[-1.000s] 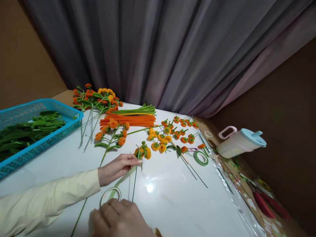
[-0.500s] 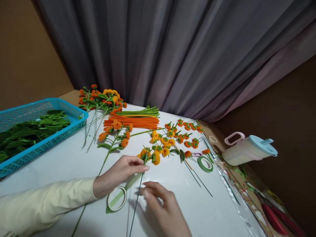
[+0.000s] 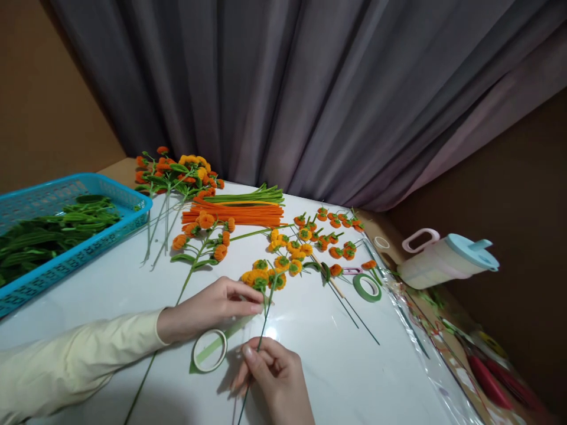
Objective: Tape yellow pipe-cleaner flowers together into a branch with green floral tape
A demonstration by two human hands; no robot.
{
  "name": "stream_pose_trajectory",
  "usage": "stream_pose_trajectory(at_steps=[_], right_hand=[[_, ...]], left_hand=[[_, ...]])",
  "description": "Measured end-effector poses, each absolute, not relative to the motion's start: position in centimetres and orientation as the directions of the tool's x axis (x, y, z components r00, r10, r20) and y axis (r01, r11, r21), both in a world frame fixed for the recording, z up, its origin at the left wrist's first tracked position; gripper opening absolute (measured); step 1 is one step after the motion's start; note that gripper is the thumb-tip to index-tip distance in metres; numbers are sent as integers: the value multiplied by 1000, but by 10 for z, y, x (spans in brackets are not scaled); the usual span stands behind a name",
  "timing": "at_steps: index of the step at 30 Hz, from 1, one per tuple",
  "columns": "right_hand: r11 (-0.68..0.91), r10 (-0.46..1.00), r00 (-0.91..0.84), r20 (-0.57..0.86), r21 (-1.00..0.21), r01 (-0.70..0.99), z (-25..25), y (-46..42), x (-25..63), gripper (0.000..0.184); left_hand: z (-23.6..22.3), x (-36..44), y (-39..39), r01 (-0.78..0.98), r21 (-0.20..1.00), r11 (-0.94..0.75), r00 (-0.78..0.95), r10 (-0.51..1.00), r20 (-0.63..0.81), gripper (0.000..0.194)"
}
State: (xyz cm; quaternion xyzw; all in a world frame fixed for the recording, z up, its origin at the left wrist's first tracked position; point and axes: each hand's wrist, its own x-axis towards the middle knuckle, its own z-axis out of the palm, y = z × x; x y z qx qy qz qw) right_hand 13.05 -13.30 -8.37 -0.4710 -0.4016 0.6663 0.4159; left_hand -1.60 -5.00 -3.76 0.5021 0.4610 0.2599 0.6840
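My left hand point(image 3: 217, 307) pinches the top of a dark green wire stem point(image 3: 264, 323), close under yellow-orange fuzzy flower heads point(image 3: 257, 276). Lower down, my right hand point(image 3: 279, 372) closes thumb and fingers round the same stem. A strip of pale green tape point(image 3: 239, 326) runs from under my left fingers to a nearly used-up roll of tape point(image 3: 209, 350) on the table. Beside my left hand lies a finished-looking branch with orange flowers and green leaves point(image 3: 199, 254).
At the left is a blue basket point(image 3: 133, 221) of green leaves. Orange and green pipe cleaners point(image 3: 234, 215) and a flower bunch point(image 3: 177, 171) lie at the back. Loose flower heads point(image 3: 325, 241), a green tape roll point(image 3: 367, 288), a cup point(image 3: 443, 260) and red-handled scissors point(image 3: 489, 381) are on the right.
My right hand has gone from open beside the stem to closed round it. The stem's top has tilted to the right. The camera view has shifted slightly.
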Motion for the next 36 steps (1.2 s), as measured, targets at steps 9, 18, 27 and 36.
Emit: stream_pose_trajectory(at_steps=[9, 18, 27, 36], right_hand=[[-301, 938, -227, -262, -940, -162, -80, -132, 134, 43], [-250, 953, -224, -206, -950, -190, -76, -129, 141, 36], [-225, 958, -223, -182, -956, -187, -72, -129, 149, 34], [-219, 957, -240, -166, -952, -214, -70, -128, 148, 32]], left_hand=[[-43, -15, -53, 62, 946, 320, 468, 828, -310, 22], [-34, -31, -29, 402, 914, 59, 576, 760, -302, 33], [6, -44, -12, 435, 848, -302, 473, 878, 70, 29], [35, -15, 35, 237, 822, -518, 909, 416, 0, 35]])
